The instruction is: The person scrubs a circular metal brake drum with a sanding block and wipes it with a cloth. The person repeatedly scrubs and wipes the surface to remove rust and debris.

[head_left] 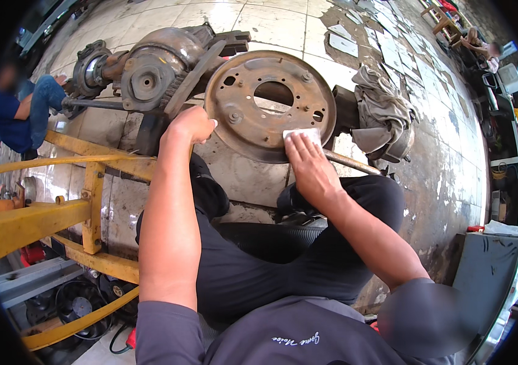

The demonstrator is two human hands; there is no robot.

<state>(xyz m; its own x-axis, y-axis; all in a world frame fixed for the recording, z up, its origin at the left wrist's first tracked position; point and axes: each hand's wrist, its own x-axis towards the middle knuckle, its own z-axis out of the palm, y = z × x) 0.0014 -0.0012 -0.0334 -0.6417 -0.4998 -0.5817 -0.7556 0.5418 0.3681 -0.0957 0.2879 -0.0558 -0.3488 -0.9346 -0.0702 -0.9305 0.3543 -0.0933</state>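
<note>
A rusty round brake backing plate (253,131) stands tilted in front of me, with a large centre hole and several smaller holes and studs. My left hand (191,125) is closed at its left rim, thumb over the edge; the fingers behind are partly hidden. With fingers stretched side by side, my right hand (311,161) presses a folded white sheet (303,134) flat against the plate's lower right face. Whether the sheet is cloth or abrasive paper I cannot tell. A metal rod (353,162) runs rightward from behind the plate's lower edge.
Left of the plate lies a greasy axle housing (164,52). A grey rag (381,109) drapes over a part at the right. A yellow metal frame (91,210) stands close on my left. Another person (18,118) sits at the far left. Broken tiles (341,45) cover the floor behind.
</note>
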